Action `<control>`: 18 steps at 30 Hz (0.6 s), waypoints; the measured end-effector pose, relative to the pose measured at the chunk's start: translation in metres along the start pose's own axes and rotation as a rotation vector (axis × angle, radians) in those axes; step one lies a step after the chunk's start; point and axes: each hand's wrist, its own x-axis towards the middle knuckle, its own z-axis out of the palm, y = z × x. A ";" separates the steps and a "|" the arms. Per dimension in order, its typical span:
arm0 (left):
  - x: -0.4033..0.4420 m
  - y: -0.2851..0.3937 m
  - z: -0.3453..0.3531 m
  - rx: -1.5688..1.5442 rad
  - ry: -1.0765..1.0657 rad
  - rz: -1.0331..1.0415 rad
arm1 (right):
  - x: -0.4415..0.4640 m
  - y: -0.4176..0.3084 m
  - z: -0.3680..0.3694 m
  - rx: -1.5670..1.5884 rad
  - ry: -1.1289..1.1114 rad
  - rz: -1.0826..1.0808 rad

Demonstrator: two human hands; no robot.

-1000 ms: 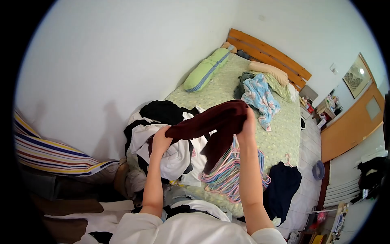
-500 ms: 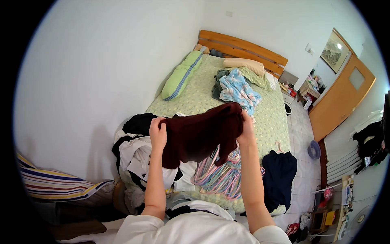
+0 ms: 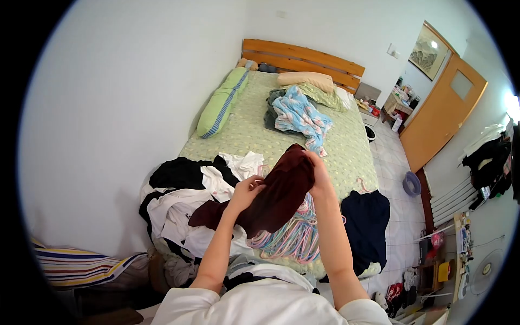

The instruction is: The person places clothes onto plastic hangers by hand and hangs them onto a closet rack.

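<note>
A dark maroon garment hangs in front of me above the foot of the bed. My right hand is closed on its upper right edge. My left hand is at the garment's left side, fingers bent near the cloth; whether they grip it is unclear. Below the garment lies a heap of pastel hangers. To the left is a pile of white and black clothes, and part of the maroon cloth hangs over it. A navy garment on a pink hanger lies at the right edge of the bed.
Farther up the bed are a blue patterned cloth, a long green bolster and a peach pillow. On the floor at right stands a purple basin, below a wooden door. Striped fabric lies lower left.
The maroon garment was stretched between both hands and now hangs more bunched towards my right hand. My left hand has moved right and its fingers have loosened. The view has shifted.
</note>
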 end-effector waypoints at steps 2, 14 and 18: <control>0.003 -0.005 -0.003 -0.083 -0.103 -0.137 | -0.006 -0.008 -0.006 -0.013 0.063 -0.021; -0.013 -0.088 0.012 -0.449 -0.060 -0.370 | -0.034 -0.001 -0.013 0.009 0.141 0.057; -0.023 -0.065 -0.002 -0.655 -0.026 -0.533 | -0.032 0.008 -0.025 0.033 0.118 0.044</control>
